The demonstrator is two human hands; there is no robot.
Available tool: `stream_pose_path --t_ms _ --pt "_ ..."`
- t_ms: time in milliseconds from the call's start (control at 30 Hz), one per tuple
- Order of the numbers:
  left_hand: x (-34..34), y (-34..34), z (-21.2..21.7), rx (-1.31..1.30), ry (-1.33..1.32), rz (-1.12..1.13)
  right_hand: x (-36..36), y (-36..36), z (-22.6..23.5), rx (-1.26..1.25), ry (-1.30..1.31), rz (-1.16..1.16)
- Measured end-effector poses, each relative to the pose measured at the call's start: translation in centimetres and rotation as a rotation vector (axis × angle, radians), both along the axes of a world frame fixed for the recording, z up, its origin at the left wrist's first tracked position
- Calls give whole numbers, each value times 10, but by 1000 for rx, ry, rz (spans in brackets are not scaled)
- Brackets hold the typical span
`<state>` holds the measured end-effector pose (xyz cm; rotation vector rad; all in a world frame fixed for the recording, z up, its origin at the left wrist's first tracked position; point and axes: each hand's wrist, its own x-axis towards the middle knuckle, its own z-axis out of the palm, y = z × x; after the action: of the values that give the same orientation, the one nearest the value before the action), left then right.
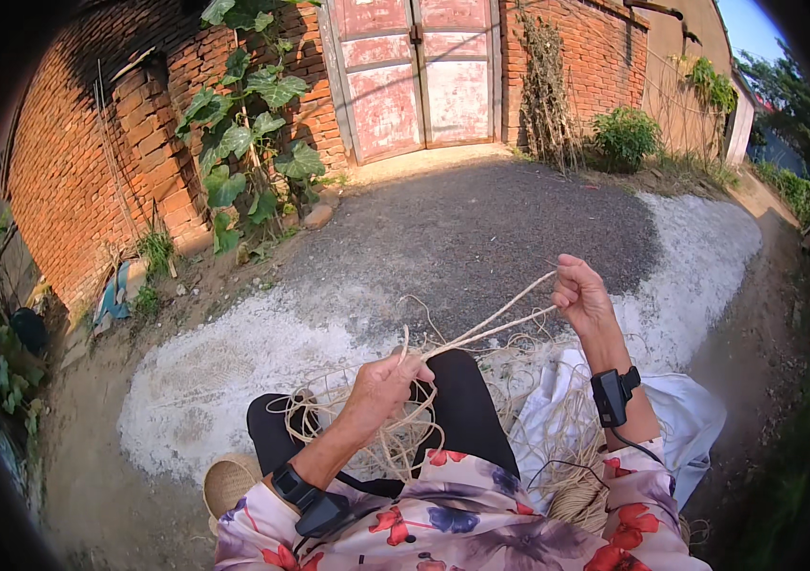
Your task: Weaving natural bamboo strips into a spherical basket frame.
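The left hand [384, 383] pinches pale straw strands [481, 328] above the lap; the right hand [578, 295] grips their far end, pulled taut. Much loose straw [557, 419] lies unworked, so most seems left.

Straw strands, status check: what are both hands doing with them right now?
Left hand shut on straw strands above the knee. Right hand shut on their far end, pulled taut. Loose straw pile in the lap, nothing blocking.

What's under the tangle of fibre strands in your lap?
Under the fibre strands: black trousers and, to the right, white cloth. Both hands, left hand and right hand, grip strands. Anything beneath the cloth is covered.
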<state>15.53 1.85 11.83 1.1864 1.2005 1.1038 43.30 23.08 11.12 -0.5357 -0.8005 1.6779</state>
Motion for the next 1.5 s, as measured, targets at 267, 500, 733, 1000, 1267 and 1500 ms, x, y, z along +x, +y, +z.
stream_pose_path --t_ms 267,500,733,1000,1267,1500 --pt "-145 -21 -8 191 303 651 177 55 -48 -231 6 -318" --pt "-291 -91 -56 13 503 1236 323 45 -112 -148 -410 -747" --pt "-236 -61 -10 495 1044 1023 212 63 -83 -265 -308 -658" --pt "-49 -9 53 801 1286 422 -102 -75 15 378 -241 34" --pt "-41 28 29 187 -571 205 -131 -132 -11 602 -319 343" --pt "-163 13 23 447 -850 118 64 -48 -149 546 -1387 -253"
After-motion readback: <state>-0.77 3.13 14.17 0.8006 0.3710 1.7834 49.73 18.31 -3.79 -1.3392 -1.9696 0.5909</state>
